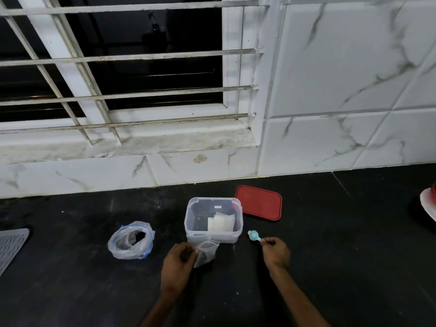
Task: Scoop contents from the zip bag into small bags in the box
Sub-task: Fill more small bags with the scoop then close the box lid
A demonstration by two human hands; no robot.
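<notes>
The small bag (207, 253) pinched in the left hand (180, 260) is thin clear plastic film, crinkled and faintly shiny. The spoon (254, 235) gripped by the right hand (276, 250) looks like smooth turquoise plastic. Just beyond both grips, the box (213, 236) is frosted translucent plastic with smooth walls; the white bags (221, 223) inside look matt, paper or plastic I can't tell. Past the spoon grip, the lid (259, 202) is matt red plastic. Left of the bag grip, the zip bag (122, 249) is wrinkled clear film. Under both grips the counter (70, 279) is dark, smooth and dull, like stone. The wall tiles (342, 67) are glossy and marble-veined.
</notes>
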